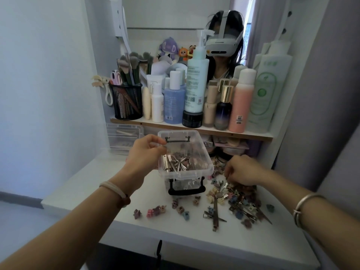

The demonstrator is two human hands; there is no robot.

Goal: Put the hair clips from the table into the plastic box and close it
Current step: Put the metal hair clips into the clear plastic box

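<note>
Scattered small pastel and metal hair clips (233, 201) cover white surface (97, 184). Mid-fill: right hand (243, 170) closed grabbing clips; left hand (144, 152) grips clear plastic box (185, 172) rim. Next: drop in.

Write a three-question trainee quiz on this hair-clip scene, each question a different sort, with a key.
1. True or false: the plastic box already holds some hair clips.
2. Multiple choice: where is the right hand? A) on the heap of hair clips on the table; B) on the box's black handle; C) on the shelf of bottles.
3. Fill in: the left hand grips the box at its ____ side, as the camera sees it.

Key
1. True: metal clips lie inside.
2. A: the fingers reach down into the pile to the right of the box.
3. Left: the box has no lid on it.
</note>
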